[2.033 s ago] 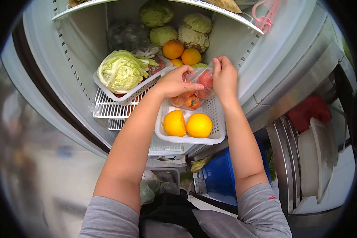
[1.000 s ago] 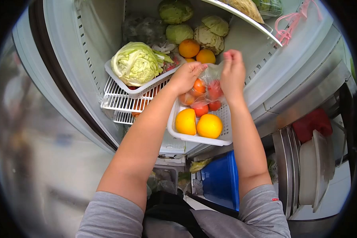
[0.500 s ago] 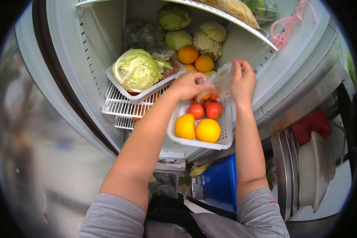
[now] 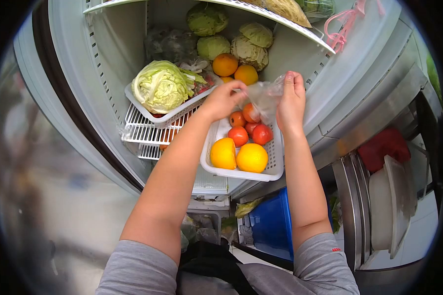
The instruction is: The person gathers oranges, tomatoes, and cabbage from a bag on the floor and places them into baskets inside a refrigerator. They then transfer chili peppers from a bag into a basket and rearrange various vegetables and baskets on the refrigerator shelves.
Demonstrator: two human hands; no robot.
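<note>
A clear plastic bag [image 4: 264, 94] is stretched between my hands above a white perforated basket [image 4: 246, 175]. My right hand [image 4: 292, 101] pinches the bag's upper right edge with fingers closed. At its left edge, my left hand [image 4: 223, 101] has curled fingers gripping the plastic. Several red tomatoes [image 4: 262, 133] lie in the basket just below the bag, the rearmost close under the film. In front of them sit two oranges [image 4: 252, 158]; the left one shows a flat side, as if cut. The basket's back end is hidden by the bag and hands.
To the left, another white basket [image 4: 168, 119] holds a leafy cabbage [image 4: 162, 87] above a wire shelf [image 4: 152, 130]. Cabbages [image 4: 213, 46] and oranges [image 4: 225, 64] sit deeper in the refrigerator. An upper shelf edge [image 4: 280, 23] crosses above. Below stands a blue bin [image 4: 268, 221].
My left hand has pulled slightly back to the left, and the bag has lifted off, uncovering more tomatoes. The whole view has shifted a little.
</note>
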